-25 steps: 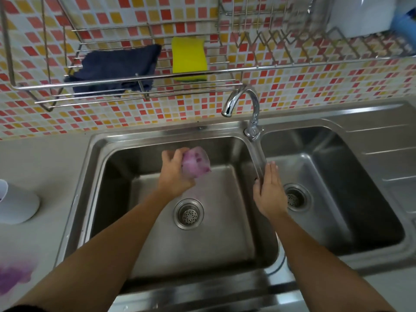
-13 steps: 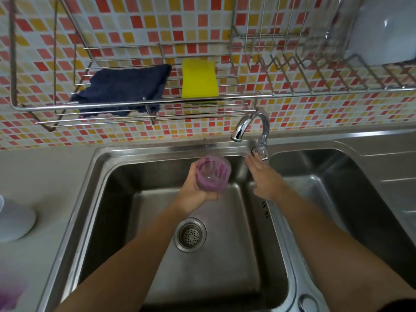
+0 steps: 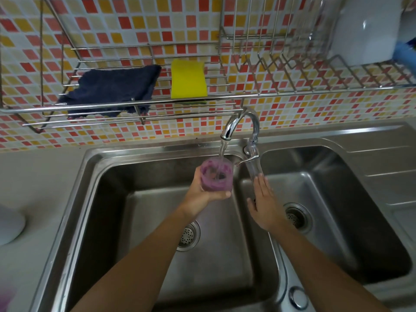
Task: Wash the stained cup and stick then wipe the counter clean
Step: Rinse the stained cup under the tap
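My left hand point(image 3: 203, 191) grips a clear cup point(image 3: 216, 174) stained purple, held upright over the left sink basin point(image 3: 157, 255). Water runs from the chrome tap point(image 3: 242, 122) straight into the cup's mouth. My right hand point(image 3: 264, 202) is flat and empty with fingers spread, just below the tap's lever point(image 3: 249, 157), over the ridge between the two basins. No stick shows in view. A faint purple stain point(image 3: 6, 293) marks the counter at the lower left edge.
A wire rack point(image 3: 144, 104) on the tiled wall holds a dark blue cloth point(image 3: 110, 88) and a yellow sponge point(image 3: 188, 78). A white object point(image 3: 10, 224) sits on the left counter. The right basin point(image 3: 337, 221) and draining board point(image 3: 387, 167) lie to the right.
The tap was off before; now water flows into the cup. My right hand has come off the lever and dropped lower. The cup sits directly under the spout.
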### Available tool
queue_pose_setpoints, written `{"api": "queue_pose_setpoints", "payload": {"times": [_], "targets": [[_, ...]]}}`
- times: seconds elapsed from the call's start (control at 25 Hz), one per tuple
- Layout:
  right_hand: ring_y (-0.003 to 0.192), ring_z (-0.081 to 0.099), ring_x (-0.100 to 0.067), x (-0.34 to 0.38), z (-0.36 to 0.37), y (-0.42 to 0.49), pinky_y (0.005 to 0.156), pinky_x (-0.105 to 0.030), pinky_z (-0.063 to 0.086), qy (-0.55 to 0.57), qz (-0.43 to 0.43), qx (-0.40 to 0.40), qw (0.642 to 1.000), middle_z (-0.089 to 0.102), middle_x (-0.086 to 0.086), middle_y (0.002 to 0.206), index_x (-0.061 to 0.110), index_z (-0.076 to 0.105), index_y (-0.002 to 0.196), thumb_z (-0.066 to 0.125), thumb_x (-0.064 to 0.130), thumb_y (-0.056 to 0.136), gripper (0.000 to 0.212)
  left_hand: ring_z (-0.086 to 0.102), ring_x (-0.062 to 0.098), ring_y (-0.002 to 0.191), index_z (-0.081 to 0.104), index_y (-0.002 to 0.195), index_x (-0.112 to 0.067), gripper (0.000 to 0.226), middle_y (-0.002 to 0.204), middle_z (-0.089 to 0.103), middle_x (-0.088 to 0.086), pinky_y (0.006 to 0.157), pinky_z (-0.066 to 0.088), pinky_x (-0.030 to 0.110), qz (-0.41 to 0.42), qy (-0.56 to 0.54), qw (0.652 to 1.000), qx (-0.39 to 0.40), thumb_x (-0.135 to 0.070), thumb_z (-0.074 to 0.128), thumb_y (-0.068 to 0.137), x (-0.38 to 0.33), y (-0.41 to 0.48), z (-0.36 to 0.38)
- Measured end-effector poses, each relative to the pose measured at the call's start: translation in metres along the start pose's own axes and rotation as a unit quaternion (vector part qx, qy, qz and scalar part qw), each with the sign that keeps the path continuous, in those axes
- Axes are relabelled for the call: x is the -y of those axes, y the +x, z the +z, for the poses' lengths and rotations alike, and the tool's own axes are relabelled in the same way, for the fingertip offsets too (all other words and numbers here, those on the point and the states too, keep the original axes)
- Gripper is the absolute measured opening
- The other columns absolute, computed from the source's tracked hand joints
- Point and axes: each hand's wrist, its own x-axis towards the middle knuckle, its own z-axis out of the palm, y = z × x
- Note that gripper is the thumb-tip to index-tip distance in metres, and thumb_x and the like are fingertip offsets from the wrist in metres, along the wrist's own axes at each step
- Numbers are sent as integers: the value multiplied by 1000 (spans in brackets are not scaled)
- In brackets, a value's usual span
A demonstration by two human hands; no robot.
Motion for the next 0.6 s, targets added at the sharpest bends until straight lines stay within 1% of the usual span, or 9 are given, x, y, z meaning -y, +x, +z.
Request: {"api": "queue_pose_setpoints", "payload": {"times": [0.08,0.16,0.2,0.24,0.32,0.36,0.44,0.52,0.6], "targets": [[145,-8,-23,-3,9,-13,117,-37,3,-9,33,6,999,-6,-13,157,4,0,147,30,31,97,65,60,17,108,44,118,-30,72,120,58,3,81,56,31,-13,-12,1000,7,2,80,65,-3,-2,7],[144,-9,-23,-6,16,-20,117,-39,3,-30,38,4,999,-8,-12,157,5,-1,147,31,29,97,65,59,17,105,45,117,-27,64,118,58,3,68,57,22,-29,17,999,-7,-3,79,68,-4,-2,11],[144,-10,-22,-7,18,-21,116,-38,2,-34,35,-3,999,-7,-11,157,5,-1,147,29,28,96,64,59,17,104,48,114,-26,61,116,58,2,68,57,22,-30,55,998,-29,-10,82,66,-3,-2,10],[143,-11,-21,-8,20,-21,115,-36,0,-37,34,-10,999,-6,-11,157,6,0,148,25,30,95,63,58,17,103,50,110,-26,60,113,57,1,74,57,25,-23,117,991,-65,-20,86,62,0,0,6],[140,-13,-18,-10,22,-20,113,-35,-1,-45,33,-16,998,-4,-11,157,6,1,148,20,34,89,67,54,16,104,54,110,-24,70,108,52,-1,92,49,29,-11,279,951,-130,-38,88,51,5,2,-3],[139,-14,-18,-10,22,-20,113,-35,-1,-49,31,-17,998,-4,-10,157,6,1,147,20,36,88,69,52,15,104,54,112,-22,74,106,50,-2,95,46,28,-8,332,933,-143,-43,87,49,5,3,-5],[139,-14,-17,-10,23,-20,113,-35,-1,-52,27,-20,998,-3,-11,157,6,1,147,24,36,90,69,53,15,105,53,115,-21,79,109,52,-2,95,46,30,-9,370,919,-138,-49,84,49,-1,4,-4],[139,-12,-16,-9,22,-21,112,-34,-1,-48,27,-28,998,-1,-11,157,5,2,147,32,34,92,69,55,16,107,51,120,-23,83,115,55,-3,95,48,33,-9,374,918,-132,-55,80,48,-9,8,2],[138,-13,-15,-8,21,-21,112,-33,-2,-47,26,-28,998,-2,-11,157,6,1,147,35,34,94,69,56,17,108,50,121,-24,84,117,55,-3,95,48,34,-4,387,912,-134,-58,76,49,-15,13,7]]}}
